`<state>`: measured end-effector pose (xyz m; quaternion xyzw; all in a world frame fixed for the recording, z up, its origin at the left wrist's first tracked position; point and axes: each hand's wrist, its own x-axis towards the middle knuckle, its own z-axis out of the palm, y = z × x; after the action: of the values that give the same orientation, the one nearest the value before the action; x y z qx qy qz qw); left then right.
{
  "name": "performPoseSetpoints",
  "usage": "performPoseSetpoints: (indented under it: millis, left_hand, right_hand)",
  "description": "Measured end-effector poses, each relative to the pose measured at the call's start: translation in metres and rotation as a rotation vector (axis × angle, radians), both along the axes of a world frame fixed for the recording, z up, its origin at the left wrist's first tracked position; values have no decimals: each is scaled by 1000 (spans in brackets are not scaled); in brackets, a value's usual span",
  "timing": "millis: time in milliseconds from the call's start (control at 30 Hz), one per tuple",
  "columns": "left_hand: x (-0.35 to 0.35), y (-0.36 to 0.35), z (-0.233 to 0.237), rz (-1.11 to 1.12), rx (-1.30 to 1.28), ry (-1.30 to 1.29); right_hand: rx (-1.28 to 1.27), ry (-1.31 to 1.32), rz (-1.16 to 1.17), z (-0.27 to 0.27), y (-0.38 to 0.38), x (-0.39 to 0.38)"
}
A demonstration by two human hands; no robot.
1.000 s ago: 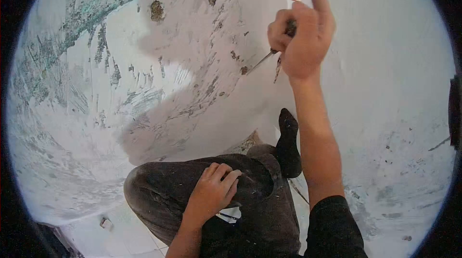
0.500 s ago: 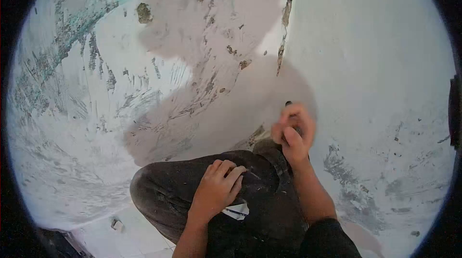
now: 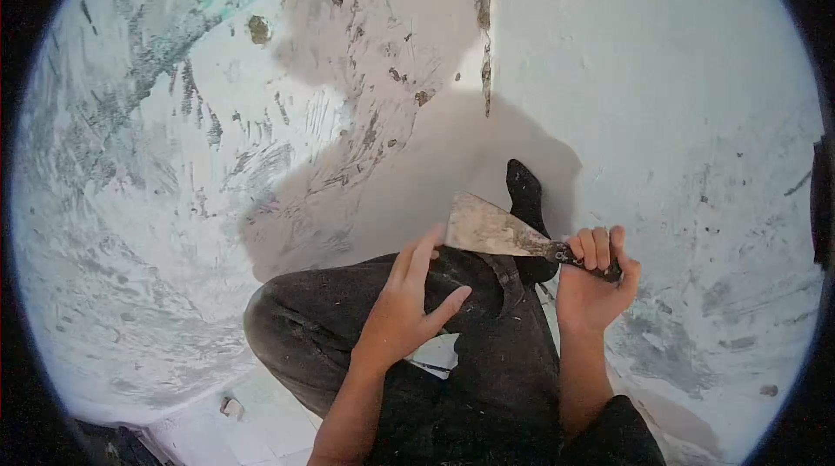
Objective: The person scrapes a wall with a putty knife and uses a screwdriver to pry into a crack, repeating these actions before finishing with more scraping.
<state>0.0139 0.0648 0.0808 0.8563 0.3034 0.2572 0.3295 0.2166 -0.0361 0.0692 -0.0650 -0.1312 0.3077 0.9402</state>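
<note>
My right hand (image 3: 600,279) is wrapped round the dark handle of a putty knife (image 3: 496,229). Its wide blade is smeared with pale plaster and points left, over my bent leg. At the blade's left edge is my left hand (image 3: 404,305), fingers stretched out and thumb apart, with the fingertips right by the metal. Dusty dark trousers (image 3: 304,318) cover the leg below both hands. Behind the blade a foot in a black sock (image 3: 524,192) points up toward the wall.
Ahead, a plastered wall (image 3: 609,75) has scraped grey patches, a chipped hole (image 3: 258,29) and a vertical crack (image 3: 485,57) along the corner. My shadow falls across it. A small pale chunk (image 3: 231,408) lies on the tiled floor (image 3: 270,436) at lower left.
My right hand has moved right and down, and the putty knife's blade now shows in full. My left hand has lifted off the thigh toward the blade, its fingers straightening.
</note>
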Motion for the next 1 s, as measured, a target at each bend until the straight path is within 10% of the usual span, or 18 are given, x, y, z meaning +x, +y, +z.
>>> performPoseSetpoints:
  millis: [167, 533, 633, 1000]
  left_hand:
    - [-12, 3, 20, -78, -678, -476]
    - [-48, 43, 20, -11, -417, -264]
    - [-59, 34, 17, 13, -464, -258]
    - [-168, -37, 60, -364, -314, -43]
  right_hand:
    - [-24, 146, 56, 10, 4, -25]
    - [-789, -721, 395, -43, -23, -63]
    - [-741, -1271, 42, -46, -26, -64]
    - [-890, -1304, 385, 0, -123, -103]
